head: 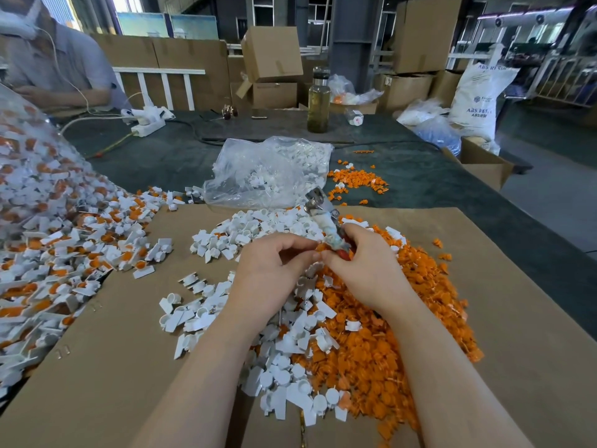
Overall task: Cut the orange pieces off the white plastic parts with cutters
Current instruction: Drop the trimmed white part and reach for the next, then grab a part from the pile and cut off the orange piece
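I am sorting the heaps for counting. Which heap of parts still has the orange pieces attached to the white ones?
The mixed heap at far left, spilling from a clear bag. The white heap and orange heap by the hands are separated.

Bottle [318, 103], boxes [273, 53], power strip [149, 127]

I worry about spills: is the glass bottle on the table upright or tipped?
Upright: the bottle stands on its base on the dark table, cap on top.
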